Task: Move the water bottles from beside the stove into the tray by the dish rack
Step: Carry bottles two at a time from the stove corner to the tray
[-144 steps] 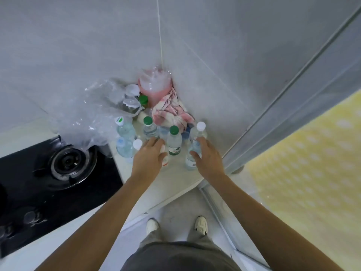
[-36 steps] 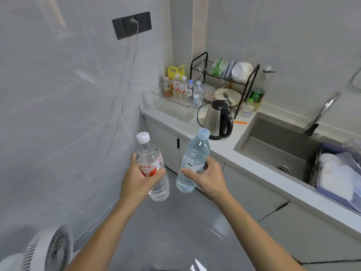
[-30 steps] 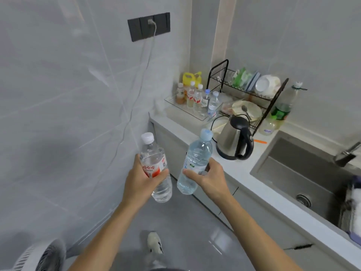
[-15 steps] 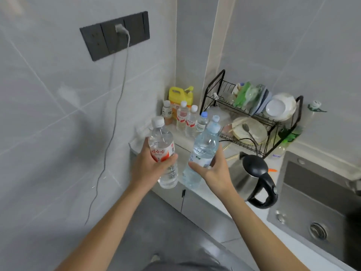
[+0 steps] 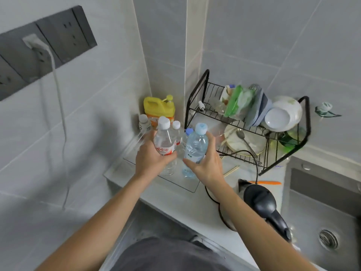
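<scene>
My left hand (image 5: 151, 160) grips a clear water bottle with a white cap and a red label (image 5: 164, 140). My right hand (image 5: 208, 163) grips a water bottle with a pale blue cap (image 5: 196, 145). Both bottles are upright, held over the clear tray (image 5: 176, 182) that lies on the counter left of the black dish rack (image 5: 197, 98). At the back of the tray stand several small bottles (image 5: 176, 127), partly hidden behind the two I hold. I cannot tell whether the held bottles touch the tray floor.
A yellow jug (image 5: 158, 109) stands in the corner behind the tray. The rack holds plates and bowls (image 5: 281, 114). A black-handled kettle (image 5: 261, 204) and its cord (image 5: 256, 163) sit to the right, then the sink (image 5: 328, 222). A wall socket with a white cable (image 5: 58, 90) is on the left.
I have come closer to the counter, and both hands have carried their bottles forward from over the floor to over the tray.
</scene>
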The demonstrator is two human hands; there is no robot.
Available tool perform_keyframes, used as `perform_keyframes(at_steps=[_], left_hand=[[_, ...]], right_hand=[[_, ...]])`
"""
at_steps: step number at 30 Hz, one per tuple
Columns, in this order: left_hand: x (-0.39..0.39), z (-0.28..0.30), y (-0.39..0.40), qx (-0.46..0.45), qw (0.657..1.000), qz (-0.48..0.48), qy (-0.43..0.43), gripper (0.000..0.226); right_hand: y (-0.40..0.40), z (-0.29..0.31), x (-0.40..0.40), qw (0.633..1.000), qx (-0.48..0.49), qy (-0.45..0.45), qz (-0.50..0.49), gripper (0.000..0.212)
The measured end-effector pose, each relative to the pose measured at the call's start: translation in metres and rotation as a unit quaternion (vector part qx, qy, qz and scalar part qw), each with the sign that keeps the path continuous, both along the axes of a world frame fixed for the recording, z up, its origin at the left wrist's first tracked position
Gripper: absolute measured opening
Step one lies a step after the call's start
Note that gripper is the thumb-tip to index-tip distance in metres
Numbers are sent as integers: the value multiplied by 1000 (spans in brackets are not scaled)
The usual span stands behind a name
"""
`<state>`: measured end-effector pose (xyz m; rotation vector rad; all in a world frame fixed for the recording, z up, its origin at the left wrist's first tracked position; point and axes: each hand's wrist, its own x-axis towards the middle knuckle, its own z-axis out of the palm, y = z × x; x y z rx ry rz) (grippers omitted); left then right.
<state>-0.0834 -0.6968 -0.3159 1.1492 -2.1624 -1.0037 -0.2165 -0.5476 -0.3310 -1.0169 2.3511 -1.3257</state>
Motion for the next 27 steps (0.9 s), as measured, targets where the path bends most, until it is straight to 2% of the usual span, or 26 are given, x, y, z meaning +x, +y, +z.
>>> perform_keyframes(at_steps=[3,9,17,23,27], left_hand=[[-17,-17,-19,-11,999,-25,-26,90],[-29,-55,-43,56,987,-96,-118,71],[-36,-75,-58,44,972,-179,-146,91],[-51,-80,-59,22,963,-215,-162,93],[-63,-80,-59,-5,955,-240,-173,83]], right_hand=[[-10,-20,0,999,38,1,-21,95],[-26,-49,14,989,131,11,-62,87],[-31,-61,6,968,221,61,-96,70],[-27,-58,-5,961,240,80,-112,63],[-31,-51,-8,961,236,92,-109,63]])
